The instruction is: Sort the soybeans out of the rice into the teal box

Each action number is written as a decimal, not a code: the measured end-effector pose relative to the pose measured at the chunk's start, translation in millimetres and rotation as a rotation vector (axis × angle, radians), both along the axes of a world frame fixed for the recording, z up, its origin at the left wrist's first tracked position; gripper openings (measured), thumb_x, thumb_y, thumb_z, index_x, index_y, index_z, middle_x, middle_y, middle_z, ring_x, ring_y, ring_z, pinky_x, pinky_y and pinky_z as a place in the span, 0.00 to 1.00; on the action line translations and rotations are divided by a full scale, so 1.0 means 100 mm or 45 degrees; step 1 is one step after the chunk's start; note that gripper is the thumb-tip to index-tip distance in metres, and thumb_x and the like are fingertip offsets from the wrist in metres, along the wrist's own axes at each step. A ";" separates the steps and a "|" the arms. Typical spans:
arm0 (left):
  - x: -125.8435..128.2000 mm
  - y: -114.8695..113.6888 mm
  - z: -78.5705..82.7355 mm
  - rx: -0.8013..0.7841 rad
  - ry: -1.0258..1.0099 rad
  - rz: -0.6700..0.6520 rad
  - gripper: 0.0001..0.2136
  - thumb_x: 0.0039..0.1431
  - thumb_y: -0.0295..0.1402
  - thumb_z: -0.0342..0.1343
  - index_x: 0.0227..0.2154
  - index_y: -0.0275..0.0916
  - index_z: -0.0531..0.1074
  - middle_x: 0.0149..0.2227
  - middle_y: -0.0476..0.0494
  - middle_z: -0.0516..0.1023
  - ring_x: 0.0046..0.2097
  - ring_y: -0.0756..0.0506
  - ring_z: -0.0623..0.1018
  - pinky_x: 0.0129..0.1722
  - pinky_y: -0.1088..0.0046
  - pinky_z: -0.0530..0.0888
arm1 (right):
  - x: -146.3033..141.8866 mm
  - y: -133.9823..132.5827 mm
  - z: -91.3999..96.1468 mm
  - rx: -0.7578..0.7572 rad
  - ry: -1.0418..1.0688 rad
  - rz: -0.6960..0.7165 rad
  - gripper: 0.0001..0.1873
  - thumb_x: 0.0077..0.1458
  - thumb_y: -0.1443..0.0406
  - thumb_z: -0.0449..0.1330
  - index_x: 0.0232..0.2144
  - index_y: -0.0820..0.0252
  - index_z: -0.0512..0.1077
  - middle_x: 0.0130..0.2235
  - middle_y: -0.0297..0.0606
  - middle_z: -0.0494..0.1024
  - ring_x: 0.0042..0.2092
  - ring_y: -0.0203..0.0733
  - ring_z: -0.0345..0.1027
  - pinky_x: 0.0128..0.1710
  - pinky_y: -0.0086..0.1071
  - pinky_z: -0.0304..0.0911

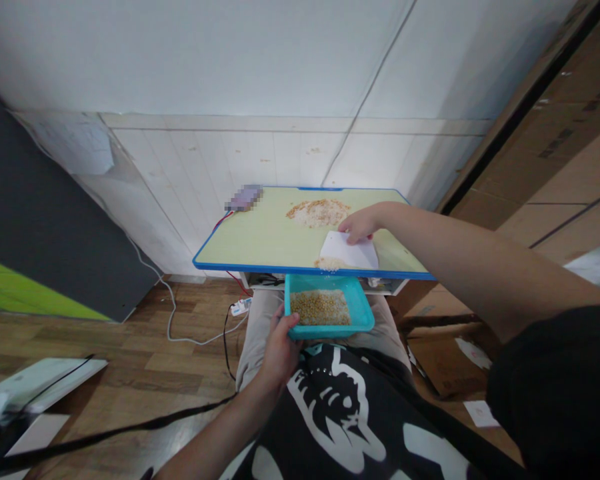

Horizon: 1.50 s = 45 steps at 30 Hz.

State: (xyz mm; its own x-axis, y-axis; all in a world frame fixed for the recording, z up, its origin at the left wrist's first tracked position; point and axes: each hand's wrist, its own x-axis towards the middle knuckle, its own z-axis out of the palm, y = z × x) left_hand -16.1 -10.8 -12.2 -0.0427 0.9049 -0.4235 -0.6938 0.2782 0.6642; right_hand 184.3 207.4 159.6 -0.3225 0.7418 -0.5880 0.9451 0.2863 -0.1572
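My left hand [279, 347] grips the near left corner of a turquoise tray [361, 311] that holds yellowish grains [321, 307], just under the front edge of a small table [260, 237] with a blue rim. My right hand [361, 225] pinches the top of a white card [349, 254] lying tilted on the table near its front edge. A small heap of grains [327, 263] sits at the card's lower left corner, right at the edge above the tray. A bigger pile of mixed grains [318, 212] lies farther back on the table.
A blurred purple device [245, 198] lies at the table's back left corner, with a red wire running down. White and black cables [173, 313] and a power strip [240, 307] lie on the wooden floor. Cardboard boxes [555, 147] stand at the right; a white wall behind.
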 end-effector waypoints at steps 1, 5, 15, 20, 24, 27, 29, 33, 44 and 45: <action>0.00 0.00 0.01 -0.001 0.001 -0.004 0.33 0.40 0.36 0.70 0.54 0.48 0.72 0.44 0.42 0.85 0.52 0.32 0.82 0.46 0.55 0.80 | -0.01 -0.01 0.00 0.003 -0.007 0.010 0.23 0.52 0.70 0.62 0.52 0.58 0.74 0.51 0.44 0.79 0.46 0.46 0.76 0.35 0.34 0.71; -0.01 -0.01 0.03 0.016 0.016 -0.028 0.33 0.39 0.37 0.70 0.54 0.48 0.73 0.46 0.41 0.85 0.53 0.31 0.82 0.48 0.55 0.79 | -0.05 -0.05 0.03 0.000 -0.034 0.035 0.23 0.55 0.70 0.60 0.54 0.58 0.74 0.54 0.44 0.78 0.48 0.45 0.76 0.35 0.31 0.71; 0.00 0.01 0.01 0.004 0.022 -0.008 0.30 0.39 0.37 0.69 0.51 0.46 0.74 0.46 0.40 0.85 0.52 0.31 0.82 0.47 0.56 0.79 | -0.08 -0.09 0.04 0.062 0.005 0.084 0.22 0.55 0.71 0.61 0.52 0.57 0.75 0.55 0.44 0.78 0.51 0.49 0.76 0.37 0.35 0.73; 0.00 0.00 0.03 0.011 0.031 -0.065 0.28 0.41 0.38 0.68 0.49 0.46 0.73 0.46 0.42 0.85 0.52 0.33 0.82 0.48 0.57 0.79 | -0.01 -0.03 0.02 0.090 0.027 0.163 0.19 0.53 0.70 0.63 0.48 0.58 0.76 0.49 0.42 0.81 0.49 0.50 0.75 0.42 0.38 0.71; 0.00 0.00 0.04 0.016 0.020 -0.051 0.28 0.40 0.38 0.69 0.49 0.45 0.74 0.47 0.41 0.85 0.53 0.33 0.81 0.48 0.57 0.78 | 0.03 0.02 0.00 0.142 0.025 0.276 0.16 0.52 0.68 0.64 0.45 0.57 0.76 0.47 0.40 0.81 0.49 0.49 0.74 0.45 0.39 0.69; 0.00 0.00 0.04 -0.009 0.029 -0.026 0.30 0.39 0.37 0.69 0.49 0.46 0.73 0.46 0.42 0.85 0.52 0.33 0.82 0.47 0.58 0.78 | 0.04 0.01 0.02 0.200 0.031 0.353 0.14 0.51 0.67 0.63 0.43 0.59 0.76 0.45 0.41 0.81 0.47 0.49 0.74 0.47 0.40 0.67; 0.01 0.00 0.04 -0.017 0.020 -0.016 0.31 0.38 0.37 0.69 0.50 0.46 0.73 0.44 0.43 0.85 0.51 0.34 0.82 0.47 0.58 0.78 | 0.04 -0.01 0.03 0.237 0.029 0.387 0.14 0.51 0.67 0.63 0.42 0.60 0.77 0.44 0.42 0.81 0.46 0.50 0.74 0.47 0.40 0.66; 0.01 0.00 0.03 -0.003 0.001 -0.015 0.31 0.39 0.37 0.69 0.52 0.44 0.73 0.45 0.42 0.85 0.49 0.35 0.83 0.46 0.59 0.78 | 0.05 -0.06 0.06 0.273 0.056 0.420 0.13 0.52 0.67 0.63 0.42 0.59 0.77 0.43 0.41 0.82 0.45 0.49 0.74 0.45 0.39 0.66; 0.00 0.02 -0.04 0.018 0.002 -0.026 0.32 0.41 0.36 0.70 0.54 0.44 0.73 0.48 0.41 0.85 0.47 0.36 0.82 0.45 0.61 0.78 | 0.10 -0.37 0.18 0.495 0.048 0.490 0.10 0.57 0.67 0.59 0.42 0.56 0.75 0.45 0.41 0.82 0.46 0.49 0.75 0.45 0.39 0.65; -0.01 0.02 -0.04 0.012 0.004 -0.024 0.33 0.41 0.36 0.70 0.54 0.44 0.73 0.48 0.41 0.85 0.47 0.36 0.82 0.44 0.60 0.78 | 0.12 -0.38 0.19 0.518 0.051 0.483 0.10 0.57 0.66 0.60 0.42 0.55 0.75 0.45 0.41 0.82 0.46 0.49 0.75 0.45 0.39 0.65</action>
